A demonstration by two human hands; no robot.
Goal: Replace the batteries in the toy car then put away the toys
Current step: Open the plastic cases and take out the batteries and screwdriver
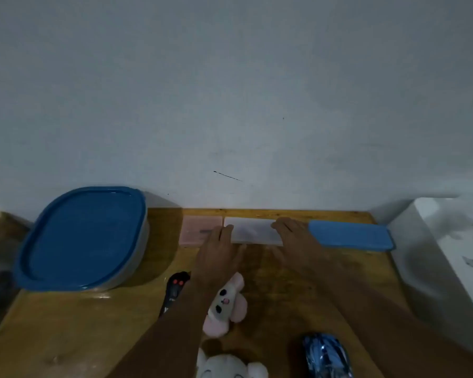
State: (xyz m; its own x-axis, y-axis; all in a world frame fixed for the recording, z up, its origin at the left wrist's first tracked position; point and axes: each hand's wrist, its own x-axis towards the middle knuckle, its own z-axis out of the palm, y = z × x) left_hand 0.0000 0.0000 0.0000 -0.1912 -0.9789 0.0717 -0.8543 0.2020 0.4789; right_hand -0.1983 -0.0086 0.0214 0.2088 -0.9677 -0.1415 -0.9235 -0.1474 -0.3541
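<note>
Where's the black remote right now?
Head view, left of centre: the black remote lies between the blue-lidded tub and the pink plush, partly hidden by the left forearm.

Plain white on the flat white box (253, 230). Left of it: pale pink flat box (193, 231), then deep blue lid (82, 236) over a clear tub. Right of it: bright blue flat box (350, 236), then white cloth (453, 241) with grey motifs. Nearer than it: honey-brown grained table (66, 323), black remote (175, 290) with red buttons, pink-and-white plush bunny (224, 304) with black eyes, white plush (230, 366), glossy blue-and-black toy car (325, 356).
</note>
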